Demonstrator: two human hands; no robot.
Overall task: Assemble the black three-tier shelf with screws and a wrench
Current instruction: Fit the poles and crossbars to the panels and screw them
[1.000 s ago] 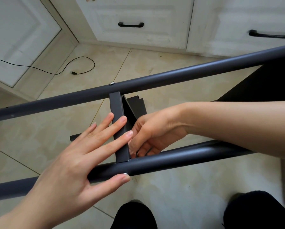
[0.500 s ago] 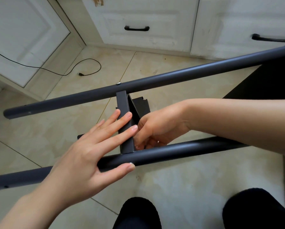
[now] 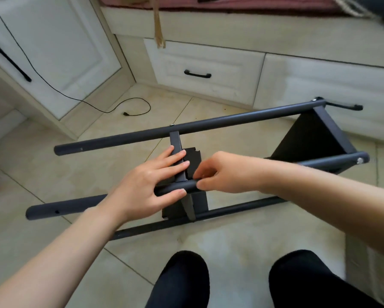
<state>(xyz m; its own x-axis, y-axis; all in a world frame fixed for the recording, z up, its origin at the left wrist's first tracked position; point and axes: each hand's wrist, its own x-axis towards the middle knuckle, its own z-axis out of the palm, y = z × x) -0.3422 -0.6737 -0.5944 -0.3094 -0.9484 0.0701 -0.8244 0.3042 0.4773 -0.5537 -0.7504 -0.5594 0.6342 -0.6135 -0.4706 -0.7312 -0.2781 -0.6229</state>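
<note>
I am viewing the black shelf frame (image 3: pixel 208 125) lying on its side on the tiled floor (image 3: pixel 53 170) before white drawers (image 3: pixel 204 72). My left hand (image 3: pixel 146 185) is pressing straight fingers on the middle shelf panel (image 3: pixel 177 156), thumb on the near pole (image 3: pixel 64 207). My right hand (image 3: pixel 226 174) is curling its fingers at that pole; what they pinch, I cannot tell.

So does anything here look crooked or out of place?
A little. The middle shelf panel sits tilted between the poles rather than square like the end shelf; the left hand presses it. A black cable also trails loose across the floor.
</note>
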